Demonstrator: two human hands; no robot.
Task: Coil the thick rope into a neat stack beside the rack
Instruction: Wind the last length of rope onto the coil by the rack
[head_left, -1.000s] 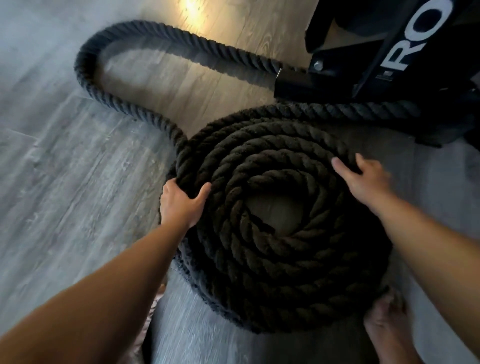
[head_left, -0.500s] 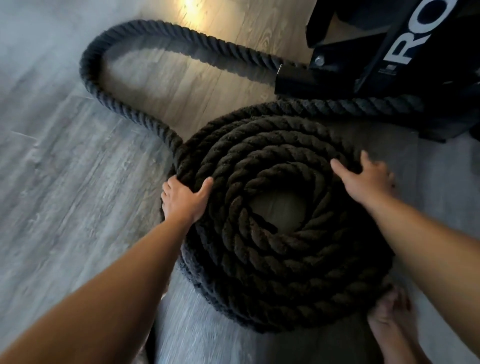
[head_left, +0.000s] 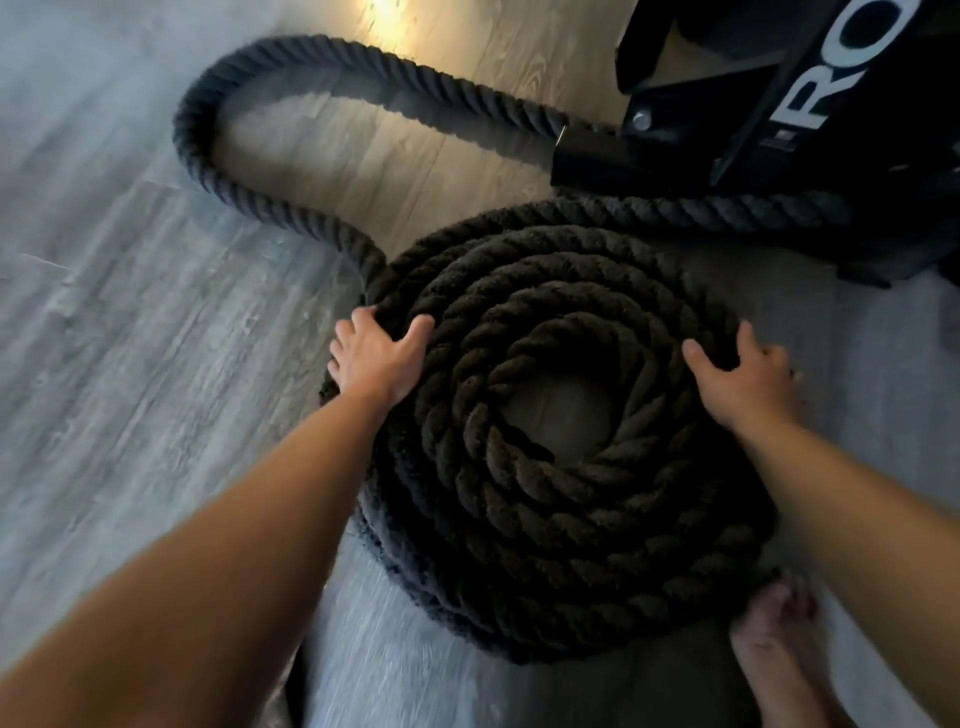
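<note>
- Left hand (head_left: 374, 358) has moved a bit further up the left rim of the coil (head_left: 545, 519) since a second ago; right hand (head_left: 748, 374) is roughly where it was.
- Both hands grip the coil's rim on opposite sides: thumb on top of the turns, fingers curled over the outer side.
- Rope (head_left: 727, 213) is mostly wound into a round, layered spiral on the floor (head_left: 130, 364), just in front of the rack (head_left: 779, 130).
- The coil's hollow middle shows only bare floor.
- One loop (head_left: 208, 119) is still uncoiled. It leaves the coil at upper left, swings out over the floor and runs back to the rack's base (same shape as before).
- A second straight run goes from the top of the coil to the right along the rack's base.
- Rack is black with white letters "RO", cut off by the frame edge.
- My bare foot (head_left: 779, 639) is at lower right, toes right against the coil's rim; more of it is in view than earlier.
</note>
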